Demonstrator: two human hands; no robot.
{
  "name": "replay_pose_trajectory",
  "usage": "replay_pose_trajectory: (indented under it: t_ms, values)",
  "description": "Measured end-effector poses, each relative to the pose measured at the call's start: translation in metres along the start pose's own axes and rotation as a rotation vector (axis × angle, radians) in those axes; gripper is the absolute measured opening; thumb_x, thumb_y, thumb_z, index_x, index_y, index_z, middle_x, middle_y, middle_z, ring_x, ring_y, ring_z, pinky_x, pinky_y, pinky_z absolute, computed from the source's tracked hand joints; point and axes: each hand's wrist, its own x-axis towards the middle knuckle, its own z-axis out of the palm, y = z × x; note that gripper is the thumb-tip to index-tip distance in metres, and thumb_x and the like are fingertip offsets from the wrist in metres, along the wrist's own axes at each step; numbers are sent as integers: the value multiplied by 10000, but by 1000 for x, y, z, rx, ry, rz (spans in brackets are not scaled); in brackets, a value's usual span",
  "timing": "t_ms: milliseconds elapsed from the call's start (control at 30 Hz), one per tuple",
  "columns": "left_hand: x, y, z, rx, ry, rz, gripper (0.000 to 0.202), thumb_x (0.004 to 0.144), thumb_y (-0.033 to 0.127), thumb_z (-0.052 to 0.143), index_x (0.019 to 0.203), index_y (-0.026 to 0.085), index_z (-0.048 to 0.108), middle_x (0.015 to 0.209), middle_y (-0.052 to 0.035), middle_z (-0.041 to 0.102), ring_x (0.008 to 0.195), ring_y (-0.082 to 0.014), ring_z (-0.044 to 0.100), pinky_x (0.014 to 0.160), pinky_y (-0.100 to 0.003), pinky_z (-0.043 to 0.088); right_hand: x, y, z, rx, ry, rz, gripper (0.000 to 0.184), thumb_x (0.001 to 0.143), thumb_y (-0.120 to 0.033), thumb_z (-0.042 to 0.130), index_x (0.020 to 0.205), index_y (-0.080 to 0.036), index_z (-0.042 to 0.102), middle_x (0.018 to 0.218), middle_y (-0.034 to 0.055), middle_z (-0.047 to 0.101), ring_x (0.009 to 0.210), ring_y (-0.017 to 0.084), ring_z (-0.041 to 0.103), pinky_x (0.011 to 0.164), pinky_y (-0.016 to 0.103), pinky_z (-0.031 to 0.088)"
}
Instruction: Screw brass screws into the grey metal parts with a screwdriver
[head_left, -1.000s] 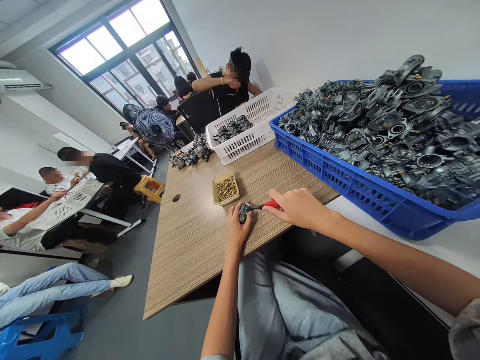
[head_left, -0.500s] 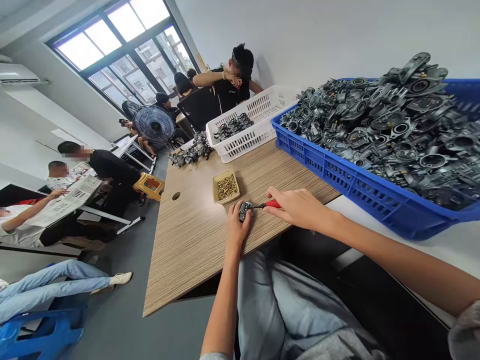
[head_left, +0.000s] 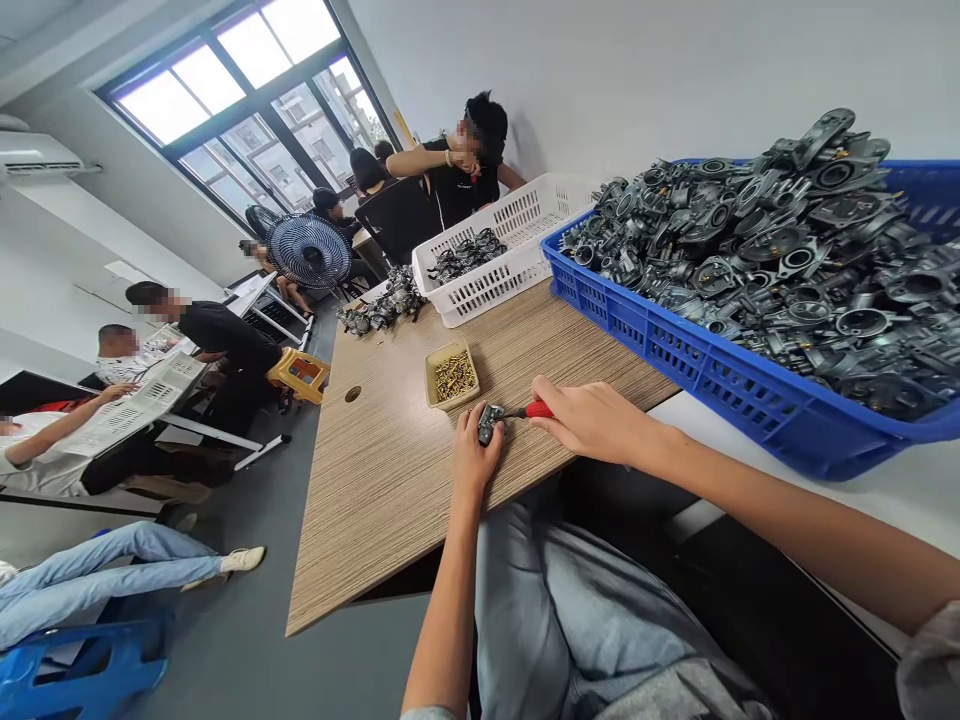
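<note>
Near the front edge of the wooden table (head_left: 375,480), my left hand (head_left: 474,458) is closed around a small grey metal carburetor part (head_left: 490,424). My right hand (head_left: 589,415) grips the red handle of a screwdriver (head_left: 537,409). Its shaft points left and its tip meets the metal part; the exact contact spot is too small to make out. Just beyond my left hand sits a small beige tray (head_left: 430,385) holding many brass-coloured screws (head_left: 455,375).
A blue crate (head_left: 675,370) heaped with metal carburetor bodies (head_left: 750,240) stands at the right. Behind the tray are a white basket (head_left: 480,300) with darker parts and a pile of carburetors (head_left: 386,302). Across the table a person (head_left: 472,160) sits; others work at left.
My right hand and the screwdriver handle have shifted very slightly left. My left hand and the metal part look unmoved.
</note>
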Motion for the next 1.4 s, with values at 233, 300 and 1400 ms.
replay_pose_trajectory:
  t_ms: [233,300,1400]
  values:
    - [0,-1,1,-8,6,9,421,1075,375,664,1466,220,661,1340,-144,717,1287,-309,707,1152,-492,577,3,0,6,-86,28,102,473,1212,-575,418,1318,-161,620,897,143,839,870,329,834,642,306,340]
    - [0,-1,1,-9,5,12,421,1075,372,663,1467,218,663,1334,-147,720,1281,-310,708,1150,-496,577,5,0,7,-108,15,154,564,1204,-635,383,1267,-155,672,861,163,832,880,342,835,668,309,372]
    - [0,-3,1,-2,12,9,402,1072,349,671,1455,228,675,1325,-128,722,1246,-291,711,1139,-469,577,-2,-5,1,47,35,-40,210,1194,-365,552,1286,-178,534,1077,122,836,940,288,825,633,308,312]
